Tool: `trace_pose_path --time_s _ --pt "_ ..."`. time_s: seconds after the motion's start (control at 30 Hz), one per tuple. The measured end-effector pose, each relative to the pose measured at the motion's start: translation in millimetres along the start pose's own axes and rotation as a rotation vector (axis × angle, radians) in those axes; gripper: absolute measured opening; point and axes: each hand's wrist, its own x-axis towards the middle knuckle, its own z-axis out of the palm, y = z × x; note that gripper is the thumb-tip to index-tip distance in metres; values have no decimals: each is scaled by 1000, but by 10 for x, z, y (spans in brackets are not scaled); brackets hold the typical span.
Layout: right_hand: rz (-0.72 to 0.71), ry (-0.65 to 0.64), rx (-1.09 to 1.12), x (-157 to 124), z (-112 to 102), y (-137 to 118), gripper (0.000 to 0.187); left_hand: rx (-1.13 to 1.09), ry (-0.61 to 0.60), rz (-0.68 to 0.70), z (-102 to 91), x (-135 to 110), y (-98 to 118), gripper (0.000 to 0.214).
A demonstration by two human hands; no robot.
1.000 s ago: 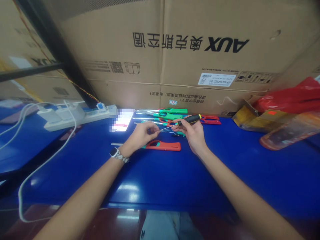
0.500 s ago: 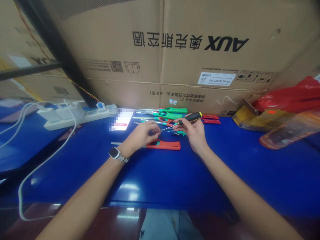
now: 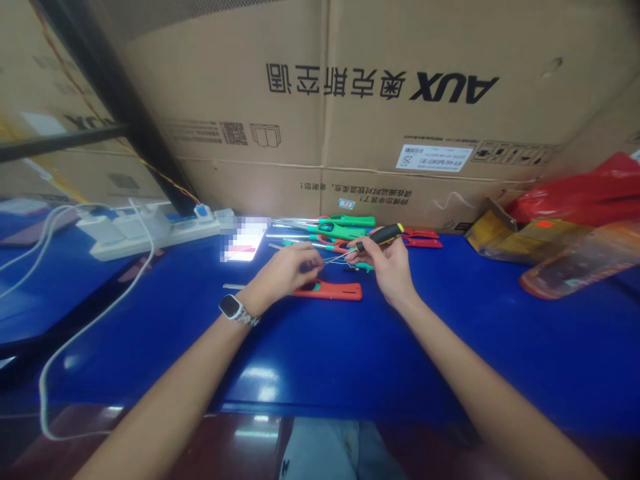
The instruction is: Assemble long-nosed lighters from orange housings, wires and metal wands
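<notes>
Since a second ago, the screwdriver's (image 3: 383, 235) handle end has risen slightly and the left hand (image 3: 285, 273) has edged right. The right hand (image 3: 391, 267) grips the screwdriver above the blue table (image 3: 400, 353), its shaft slanting toward the left fingertips; whether these pinch anything, I cannot tell. A small green part (image 3: 364, 267) sits between the hands, beyond the orange lighter (image 3: 335, 291). At right, a red bag (image 3: 575, 187) rests against a yellow box (image 3: 515, 240), beside a tipped jar (image 3: 585, 267); their contents are unclear. A big carton (image 3: 350, 147) stands behind, its inside hidden.
</notes>
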Motion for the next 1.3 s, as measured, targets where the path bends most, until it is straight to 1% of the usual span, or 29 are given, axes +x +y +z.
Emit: trace_pose_path --time_s 0.17,0.27,0.37,0.47,0.53,0.6,0.67,0.73,0.8,0.97,1.1,1.3 --pt "-4 -7 -17 0 4 11 42 34 -12 33 8 6 -12 11" --pt "-20 1 -17 6 1 9 42 33 -13 28 8 7 -6 12" --pt "-37 24 -42 20 -22 -19 41 39 39 -22 23 4 46 11" --pt "-71 53 -98 35 -59 -67 39 5 85 -60 89 -1 150 17" --pt "-98 74 -130 39 -83 -94 37 -19 51 -58 160 -4 233 24" --pt "-119 82 -157 38 -99 -109 36 -7 -21 -45 232 -5 300 33" --pt "-133 73 -184 30 -106 -112 34 24 -104 -39 277 -4 330 36" --pt "-147 57 -207 16 -103 -112 33 37 -172 -55 280 -1 314 34" --pt "-161 40 -219 -2 -93 -111 31 30 -205 -88 246 -1 261 31" --pt "-165 6 -224 -43 -43 -95 30 12 -186 -143 159 -8 133 28" --pt "-168 -14 -226 -49 -19 -62 30 5 -174 -143 169 -10 119 28" --pt "-167 -21 -233 -54 -19 -32 29 13 -144 -108 177 -12 114 26"
